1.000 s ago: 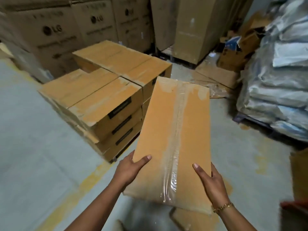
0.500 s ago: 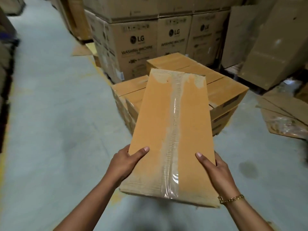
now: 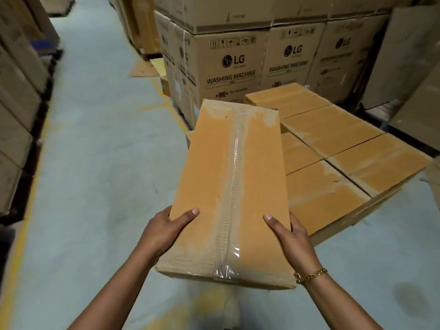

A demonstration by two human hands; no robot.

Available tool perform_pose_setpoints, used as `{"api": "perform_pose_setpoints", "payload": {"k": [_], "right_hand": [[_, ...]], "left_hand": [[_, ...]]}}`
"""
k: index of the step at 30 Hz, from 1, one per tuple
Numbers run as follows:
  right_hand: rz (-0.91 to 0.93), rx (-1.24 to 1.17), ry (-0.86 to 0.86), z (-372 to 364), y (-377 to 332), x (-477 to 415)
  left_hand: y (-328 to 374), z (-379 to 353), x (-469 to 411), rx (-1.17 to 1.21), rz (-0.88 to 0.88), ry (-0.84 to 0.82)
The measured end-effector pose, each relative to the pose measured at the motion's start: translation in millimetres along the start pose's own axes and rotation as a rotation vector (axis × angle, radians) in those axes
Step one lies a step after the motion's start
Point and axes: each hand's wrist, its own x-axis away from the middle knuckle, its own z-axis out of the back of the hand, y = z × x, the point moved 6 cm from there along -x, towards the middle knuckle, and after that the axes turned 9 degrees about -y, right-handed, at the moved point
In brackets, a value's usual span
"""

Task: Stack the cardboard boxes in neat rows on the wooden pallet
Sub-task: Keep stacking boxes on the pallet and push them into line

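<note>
Just at the near left side of the low stack of tan cardboard boxes (image 3: 345, 144), a long tan cardboard box (image 3: 207, 177) is up in the air, carried lengthwise and pointing away from the person. Its far end hides the stack's left edge from this view. A strip of clear packing tape (image 3: 232, 186) runs down the middle of its top face, wrinkled at the near end.

Both hands are on it, down at the near end! The left hand (image 3: 164, 232) grips the left edge, thumb flat across the top, fingers wrapped out of sight round the side. The right hand (image 3: 292, 241) mirrors it on the right edge, thumb on top, with a gold chain bracelet (image 3: 310, 275) at the wrist.

On the stack itself, the boxes lie edge to edge in rows with tight seams between them. Behind the stack stand big brown cartons printed LG WASHING MACHINE (image 3: 228, 67), with more cartons on top of them. Right of the stack, large plain cardboard sheets (image 3: 409, 55) lean upright. Left of the stack, the grey concrete floor (image 3: 95, 163) opens into an aisle with a yellow painted line (image 3: 170, 106). A flattened piece of cardboard (image 3: 142, 69) lies farther up it, and a wall of blurred brown cartons (image 3: 16, 91) runs along the far side.
</note>
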Motion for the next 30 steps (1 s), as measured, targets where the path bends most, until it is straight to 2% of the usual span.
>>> {"api": "perform_pose_setpoints", "payload": {"k": [7, 16, 24, 30], "right_hand": [[-0.003, 0.081, -0.055, -52, -55, -134], [-0.023, 0.092, -0.005, -146, -87, -275], [-0.124, 0.018, 0.178, -236, -91, -376], [-0.222, -0.019, 0.321, -267, -77, -428]], "left_hand": [[29, 67, -117, 0.056, 0.038, 0.023], [40, 166, -271, 0.086, 0.044, -0.036], [75, 254, -426, -0.071, 0.011, -0.183], [103, 266, -539, -0.206, 0.02, -0.368]]}}
